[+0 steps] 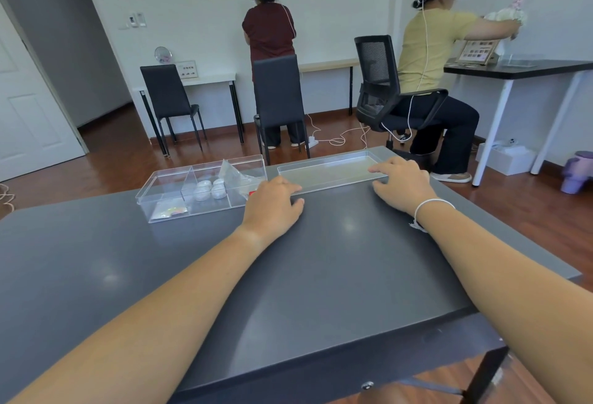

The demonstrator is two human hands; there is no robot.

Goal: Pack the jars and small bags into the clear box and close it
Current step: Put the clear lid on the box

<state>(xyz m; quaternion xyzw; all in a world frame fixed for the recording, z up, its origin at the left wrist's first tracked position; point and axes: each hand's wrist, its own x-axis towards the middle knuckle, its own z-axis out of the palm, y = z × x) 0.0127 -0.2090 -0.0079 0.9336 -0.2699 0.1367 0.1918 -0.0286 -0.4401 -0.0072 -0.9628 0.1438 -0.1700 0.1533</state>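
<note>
- Two bare forearms enter from the lower edge of the frame and stretch up over a dark grey table (199, 262); a round knob (366, 385) shows on its near front edge at the bottom
- The left hand (272, 204) lies palm down just right of centre-left, fingers spread loosely and flat, fingertips touching the near left corner of the clear lid (330, 170); it is not clenched round anything
- The right hand (402, 183) rests at the right end of that lid, fingers extended over its near rim, thumb on the table below; whether it pinches the rim I cannot tell; a white string bracelet (430, 208) circles the wrist
- The lid lies flat on the far edge of the table, centre-right, apart from the box
- The clear box (167, 179) stands open at centre-left, split into three compartments; four white-topped jars (210, 190) cluster in the middle one; a small bag (168, 212) with coloured contents lies in the left one; a clear bag (229, 171) leans upright in the right one, with something red beside the left hand
- In the upper frame, one person stands facing the wall; another sits at upper right in a headset
</note>
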